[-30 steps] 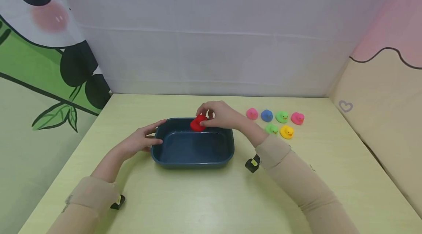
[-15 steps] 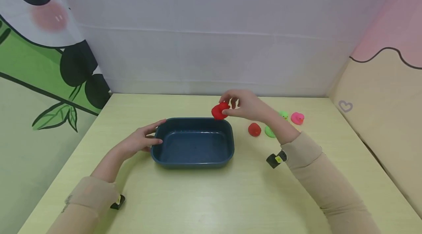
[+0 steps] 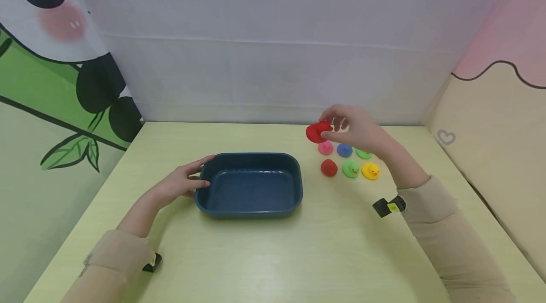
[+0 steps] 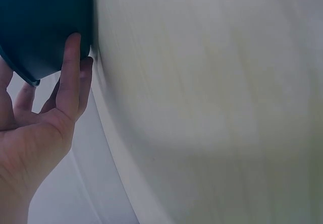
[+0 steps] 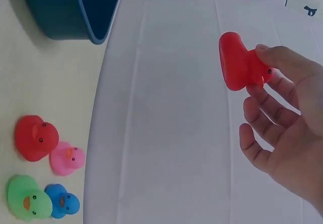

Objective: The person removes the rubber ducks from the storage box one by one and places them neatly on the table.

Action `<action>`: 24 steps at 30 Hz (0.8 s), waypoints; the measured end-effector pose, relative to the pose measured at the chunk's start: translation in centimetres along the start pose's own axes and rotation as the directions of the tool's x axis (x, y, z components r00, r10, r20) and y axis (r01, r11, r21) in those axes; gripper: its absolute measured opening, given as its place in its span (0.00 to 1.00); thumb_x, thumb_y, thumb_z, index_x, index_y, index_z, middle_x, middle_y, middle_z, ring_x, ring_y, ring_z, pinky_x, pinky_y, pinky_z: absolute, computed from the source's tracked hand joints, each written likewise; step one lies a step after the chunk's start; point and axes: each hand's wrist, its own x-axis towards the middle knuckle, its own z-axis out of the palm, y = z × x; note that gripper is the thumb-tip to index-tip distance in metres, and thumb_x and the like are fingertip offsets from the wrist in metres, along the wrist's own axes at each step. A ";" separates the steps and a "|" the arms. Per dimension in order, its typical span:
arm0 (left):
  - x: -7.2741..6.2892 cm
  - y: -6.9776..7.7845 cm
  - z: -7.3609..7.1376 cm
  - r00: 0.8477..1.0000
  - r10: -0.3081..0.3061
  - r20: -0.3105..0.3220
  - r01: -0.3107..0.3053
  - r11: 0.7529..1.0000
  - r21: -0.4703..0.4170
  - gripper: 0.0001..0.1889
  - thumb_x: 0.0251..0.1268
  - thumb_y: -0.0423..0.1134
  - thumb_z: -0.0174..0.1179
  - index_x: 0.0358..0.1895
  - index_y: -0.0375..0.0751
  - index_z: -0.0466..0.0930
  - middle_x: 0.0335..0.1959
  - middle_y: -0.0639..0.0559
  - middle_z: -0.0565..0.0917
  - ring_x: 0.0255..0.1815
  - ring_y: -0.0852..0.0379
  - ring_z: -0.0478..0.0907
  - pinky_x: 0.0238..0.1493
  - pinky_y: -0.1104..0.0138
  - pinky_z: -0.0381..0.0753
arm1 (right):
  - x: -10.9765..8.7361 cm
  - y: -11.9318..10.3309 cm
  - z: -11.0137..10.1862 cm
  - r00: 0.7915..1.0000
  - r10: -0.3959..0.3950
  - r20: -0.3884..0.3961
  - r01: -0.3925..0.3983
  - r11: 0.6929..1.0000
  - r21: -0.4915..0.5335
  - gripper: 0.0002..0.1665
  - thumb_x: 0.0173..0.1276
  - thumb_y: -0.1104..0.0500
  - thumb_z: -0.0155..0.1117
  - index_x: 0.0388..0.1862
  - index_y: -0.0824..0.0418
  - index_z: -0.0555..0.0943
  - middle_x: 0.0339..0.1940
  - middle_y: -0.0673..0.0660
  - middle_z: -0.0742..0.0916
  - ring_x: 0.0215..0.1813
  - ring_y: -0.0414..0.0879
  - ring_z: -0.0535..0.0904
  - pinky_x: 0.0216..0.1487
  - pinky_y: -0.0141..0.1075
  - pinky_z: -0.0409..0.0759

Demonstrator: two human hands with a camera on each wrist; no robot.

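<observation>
My right hand [image 3: 354,127] pinches a red rubber duck [image 3: 316,133] between thumb and fingers, above the back of the table. In the right wrist view the duck [image 5: 237,65] is tilted, its head between the fingertips. My left hand [image 3: 181,180] grips the left end of a dark blue tub [image 3: 249,214], thumb over the rim and fingers along the outside. The left wrist view shows fingertips against the tub's outer wall [image 4: 45,27]. Nothing lies inside the tub.
Right of the tub several rubber ducks stand in two rows. Among them are a red one [image 3: 329,168], a green one [image 3: 350,169], a yellow one [image 3: 370,170], a pink one [image 3: 325,147] and a blue one [image 3: 344,150]. A pale wall [image 3: 273,80] stands behind the table.
My right hand has lifted the red duck out of the tub and carried it right and back, over the duck rows. My left hand and the tub stay in place.
</observation>
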 end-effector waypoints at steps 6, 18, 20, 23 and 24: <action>0.1 -0.1 0.1 1.000 0.005 -0.002 -0.005 1.000 -0.001 0.38 0.65 0.40 0.59 0.74 0.63 0.49 0.74 0.34 0.49 0.65 0.34 0.65 0.49 0.52 0.81 | -1.7 2.0 -1.4 0.998 0.010 -0.060 -0.012 0.999 -0.034 0.18 0.57 0.58 0.71 0.47 0.58 0.79 0.39 0.50 0.83 0.39 0.45 0.76 0.41 0.38 0.77; 0.2 0.0 0.2 1.000 0.008 -0.003 -0.008 1.000 -0.006 0.38 0.65 0.40 0.60 0.74 0.63 0.50 0.74 0.34 0.51 0.64 0.35 0.67 0.48 0.53 0.81 | -5.4 5.4 -3.9 0.987 0.101 -0.128 -0.120 0.981 -0.153 0.16 0.58 0.57 0.70 0.44 0.58 0.78 0.35 0.50 0.81 0.38 0.46 0.73 0.38 0.33 0.74; 0.1 0.0 0.2 1.000 0.009 -0.004 -0.009 1.000 -0.006 0.38 0.64 0.41 0.60 0.74 0.63 0.50 0.74 0.34 0.51 0.65 0.35 0.66 0.48 0.53 0.81 | -6.0 6.0 -4.1 0.981 0.136 -0.135 -0.156 0.977 -0.145 0.16 0.58 0.56 0.70 0.44 0.59 0.78 0.36 0.52 0.82 0.38 0.47 0.73 0.37 0.32 0.73; 0.1 -0.1 0.2 1.000 0.012 -0.002 -0.012 1.000 -0.009 0.38 0.64 0.41 0.60 0.74 0.63 0.50 0.74 0.35 0.51 0.66 0.35 0.65 0.48 0.53 0.81 | -7.1 7.2 -4.0 0.972 0.187 -0.145 -0.206 0.970 -0.129 0.18 0.59 0.55 0.70 0.46 0.60 0.78 0.37 0.54 0.82 0.39 0.49 0.73 0.36 0.31 0.74; 0.1 -0.1 0.2 1.000 0.012 -0.001 -0.012 1.000 -0.011 0.38 0.64 0.41 0.60 0.74 0.63 0.50 0.74 0.35 0.51 0.66 0.34 0.64 0.48 0.53 0.81 | -7.4 7.5 -4.0 0.968 0.202 -0.146 -0.221 0.967 -0.127 0.19 0.59 0.54 0.70 0.46 0.60 0.77 0.37 0.55 0.82 0.40 0.50 0.73 0.35 0.31 0.74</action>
